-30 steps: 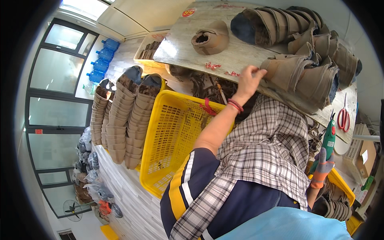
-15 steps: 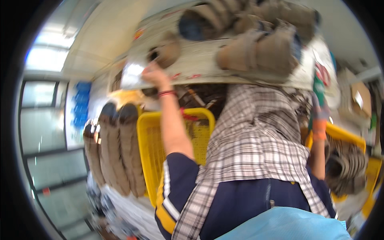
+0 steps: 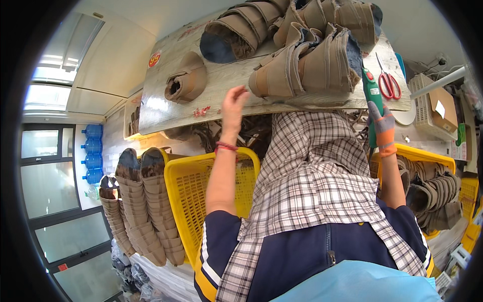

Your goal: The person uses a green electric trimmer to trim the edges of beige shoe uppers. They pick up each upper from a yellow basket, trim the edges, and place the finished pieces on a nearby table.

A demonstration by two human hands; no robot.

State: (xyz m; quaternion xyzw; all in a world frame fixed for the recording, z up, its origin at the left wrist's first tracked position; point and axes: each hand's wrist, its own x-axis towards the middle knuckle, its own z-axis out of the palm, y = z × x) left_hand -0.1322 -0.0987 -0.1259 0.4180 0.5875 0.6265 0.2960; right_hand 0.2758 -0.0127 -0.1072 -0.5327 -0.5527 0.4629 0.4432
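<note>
My bare left hand [image 3: 234, 108] hovers at the table's front edge, fingers loosely stretched and nothing in them. Just right of it lies a nested stack of brown fabric cuffs [image 3: 307, 70] with dark fuzzy lining. A single rolled brown cuff [image 3: 191, 80] sits apart on the left of the table. On the right, my right hand [image 3: 383, 126], in a grey and orange glove, is closed around a long green hand tool [image 3: 372, 90]. The tool stands roughly upright by the table edge; the glove hides part of it.
Red-handled scissors [image 3: 388, 83] lie on the wooden table [image 3: 151, 103], near more nested cuffs [image 3: 241, 32]. A yellow basket [image 3: 193, 191] stands left of my lap. Tall cuff stacks [image 3: 146, 201] are beside it. Another yellow basket [image 3: 432, 156] with cuffs is at right.
My left hand has moved right, from beside the single rolled cuff toward the nested stack. The right hand keeps hold of the green tool. The view has shifted and become sharper.
</note>
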